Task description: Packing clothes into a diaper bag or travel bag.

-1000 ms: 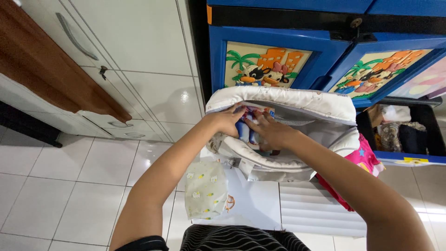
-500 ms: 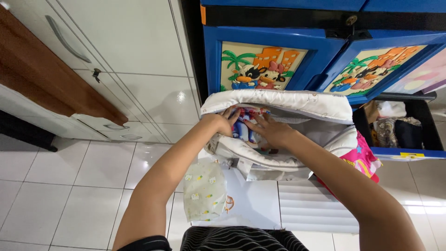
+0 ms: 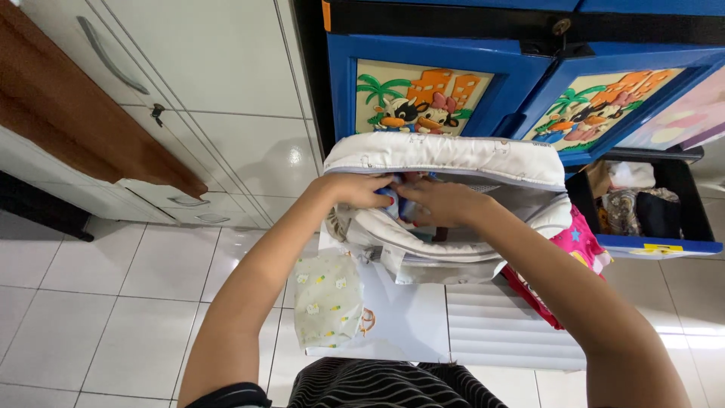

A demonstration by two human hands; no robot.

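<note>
While open, white padded fabric bag: held one colourful printed cloth.
Hands: left hand and right hand, both pinched shut on cloth.
Blue plastic drawer: several folded clothes.

Both hands reach into an open padded bag, the left hand beside the right hand, with a folded garment between them. Behind the bag stands a cabinet. A small folded cloth lies before the bag, left. An open drawer sits right.
</note>
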